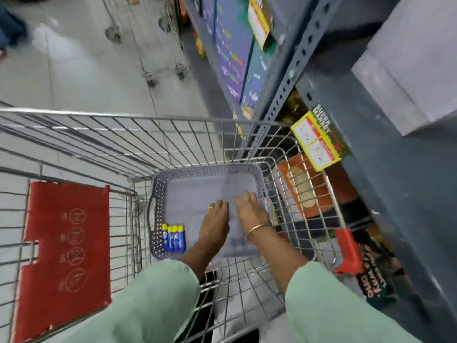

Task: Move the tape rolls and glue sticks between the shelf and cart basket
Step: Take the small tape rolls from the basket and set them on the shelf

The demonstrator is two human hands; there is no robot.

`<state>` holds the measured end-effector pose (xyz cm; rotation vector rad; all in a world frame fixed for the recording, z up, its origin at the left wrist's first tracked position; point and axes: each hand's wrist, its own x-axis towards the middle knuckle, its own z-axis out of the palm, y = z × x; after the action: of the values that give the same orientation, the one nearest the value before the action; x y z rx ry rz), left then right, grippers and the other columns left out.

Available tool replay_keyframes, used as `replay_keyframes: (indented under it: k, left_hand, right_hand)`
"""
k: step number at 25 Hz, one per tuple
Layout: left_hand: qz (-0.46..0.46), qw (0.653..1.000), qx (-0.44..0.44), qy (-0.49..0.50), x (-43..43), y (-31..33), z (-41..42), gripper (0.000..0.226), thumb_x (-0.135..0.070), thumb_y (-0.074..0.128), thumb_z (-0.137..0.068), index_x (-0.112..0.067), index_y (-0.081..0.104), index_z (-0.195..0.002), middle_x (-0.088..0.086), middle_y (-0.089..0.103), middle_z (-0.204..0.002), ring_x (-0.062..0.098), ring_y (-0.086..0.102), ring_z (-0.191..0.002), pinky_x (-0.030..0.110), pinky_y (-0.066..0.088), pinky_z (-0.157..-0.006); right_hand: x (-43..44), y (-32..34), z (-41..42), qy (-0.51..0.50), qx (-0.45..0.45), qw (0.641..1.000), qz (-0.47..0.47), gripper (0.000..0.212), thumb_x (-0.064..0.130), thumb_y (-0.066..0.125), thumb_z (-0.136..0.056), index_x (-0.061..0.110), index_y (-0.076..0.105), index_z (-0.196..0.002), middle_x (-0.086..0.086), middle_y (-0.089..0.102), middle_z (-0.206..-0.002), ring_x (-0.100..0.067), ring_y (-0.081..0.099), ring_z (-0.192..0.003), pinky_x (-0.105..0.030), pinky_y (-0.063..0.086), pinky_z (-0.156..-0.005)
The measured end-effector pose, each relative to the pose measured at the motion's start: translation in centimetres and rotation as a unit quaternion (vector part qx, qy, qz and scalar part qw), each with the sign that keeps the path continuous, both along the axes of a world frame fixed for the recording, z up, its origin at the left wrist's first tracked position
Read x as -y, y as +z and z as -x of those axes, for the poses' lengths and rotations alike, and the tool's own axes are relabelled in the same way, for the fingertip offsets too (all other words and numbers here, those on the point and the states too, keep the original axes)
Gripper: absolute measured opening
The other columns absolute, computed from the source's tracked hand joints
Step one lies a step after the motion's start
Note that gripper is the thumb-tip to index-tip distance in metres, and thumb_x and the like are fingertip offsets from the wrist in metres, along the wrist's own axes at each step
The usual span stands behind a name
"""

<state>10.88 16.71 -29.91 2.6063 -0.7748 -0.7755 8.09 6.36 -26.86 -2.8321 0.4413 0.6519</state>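
Both arms reach down into the wire cart point(138, 144), into the grey perforated basket point(158, 194) that sits on its floor; the left hand point(215, 219) and the right hand point(249, 211) lie side by side over the middle of the basket, palms down, fingers loosely spread, close together but not clearly touching; neither hand shows anything in its grasp, though the picture is blurred there and a small item under a palm cannot be ruled out.

4 glue sticks point(173, 238), blue with yellow caps, lie in a row in the near left corner of the basket, just beside the left wrist; no tape rolls can be made out in the basket, and the rest of its floor looks bare.

The shelf point(371, 144) stands just to the right of the cart, grey metal with a yellow price tag point(315, 142) on its edge; its goods are too blurred to name.

As a judgement: the glue sticks already rest in the basket; the tape rolls are not yet accounted for here, so either they remain to be brought over, or the basket is being emptied back to the shelf; the picture alone does not settle which.
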Motion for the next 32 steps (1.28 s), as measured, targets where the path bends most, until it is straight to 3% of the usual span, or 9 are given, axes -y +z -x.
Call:
replay_keyframes:
  k: [3,7,12,16,22,26,29,32]
  left_hand:
    - [0.078,0.996,0.038,0.020,1.1,6.2,-1.3,0.034,0.001,0.059,-0.078,-0.004,0.048,-0.110,0.013,0.050,-0.120,0.032,0.045,-0.112,0.040,0.045,-0.077]
    - [0.207,0.974,0.089,0.030,3.6,15.5,-2.0,0.044,-0.010,0.067,-0.080,-0.006,0.049,-0.120,0.012,0.052,-0.121,0.029,0.049,-0.112,0.038,0.046,-0.090]
    - [0.261,0.949,0.143,-0.106,10.4,24.7,1.0,0.057,-0.010,0.067,-0.078,-0.006,0.043,-0.130,0.014,0.049,-0.128,0.032,0.046,-0.119,0.039,0.041,-0.098]
    - [0.193,0.943,0.088,-0.257,17.9,27.6,6.5,0.068,-0.006,0.064,-0.078,-0.002,0.030,-0.137,0.020,0.047,-0.132,0.036,0.047,-0.122,0.039,0.042,-0.098]
    - [0.135,0.905,0.046,-0.400,24.5,27.0,17.9,0.066,-0.006,0.058,-0.083,-0.004,0.025,-0.141,0.020,0.039,-0.143,0.036,0.040,-0.130,0.039,0.036,-0.109]
    - [0.123,0.883,0.043,-0.451,26.5,25.8,23.3,0.069,-0.005,0.059,-0.084,-0.008,0.022,-0.142,0.015,0.033,-0.148,0.032,0.033,-0.136,0.037,0.031,-0.112]
    - [0.176,0.873,0.039,-0.453,26.6,25.3,24.3,0.082,-0.026,0.068,-0.080,-0.011,0.019,-0.144,0.009,0.036,-0.145,0.028,0.034,-0.134,0.036,0.035,-0.108]
    - [0.229,0.885,0.075,-0.398,26.7,23.9,22.1,0.077,-0.044,0.053,-0.087,-0.011,0.016,-0.146,0.007,0.025,-0.154,0.025,0.023,-0.142,0.037,0.027,-0.117]
  right_hand:
    - [1.1,7.1,-0.5,-0.016,0.078,0.997,0.012,0.039,0.002,0.053,-0.088,0.009,0.044,-0.125,-0.015,0.040,-0.134,-0.031,0.035,-0.127,-0.039,0.049,-0.092]
    - [3.7,18.3,1.3,-0.037,0.242,0.969,0.028,0.033,0.010,0.055,-0.086,0.009,0.051,-0.118,-0.014,0.048,-0.125,-0.032,0.040,-0.121,-0.040,0.043,-0.096]
    - [10.9,26.9,8.4,-0.168,0.364,0.915,0.047,0.029,0.008,0.057,-0.074,0.003,0.060,-0.102,-0.022,0.055,-0.109,-0.038,0.051,-0.106,-0.036,0.036,-0.088]
    - [17.1,27.9,17.6,-0.313,0.257,0.913,0.054,0.037,0.009,0.066,-0.077,0.006,0.057,-0.112,-0.017,0.054,-0.118,-0.034,0.048,-0.114,-0.035,0.044,-0.092]
    - [20.3,24.2,29.7,-0.452,0.128,0.879,0.081,0.036,0.010,0.059,-0.084,0.006,0.054,-0.119,-0.019,0.056,-0.127,-0.035,0.051,-0.120,-0.036,0.043,-0.100]
    - [20.5,21.7,32.8,-0.469,0.106,0.872,0.094,0.061,0.017,0.059,-0.083,0.010,0.034,-0.138,-0.019,0.040,-0.145,-0.033,0.040,-0.132,-0.039,0.036,-0.112]
    - [20.6,22.0,33.7,-0.460,0.096,0.879,0.083,0.075,0.029,0.069,-0.077,0.016,0.030,-0.140,-0.017,0.029,-0.151,-0.034,0.033,-0.136,-0.044,0.034,-0.112]
    - [20.8,22.9,34.1,-0.431,0.082,0.895,0.078,0.055,0.019,0.062,-0.083,0.015,0.041,-0.133,-0.018,0.033,-0.148,-0.035,0.041,-0.130,-0.040,0.038,-0.109]
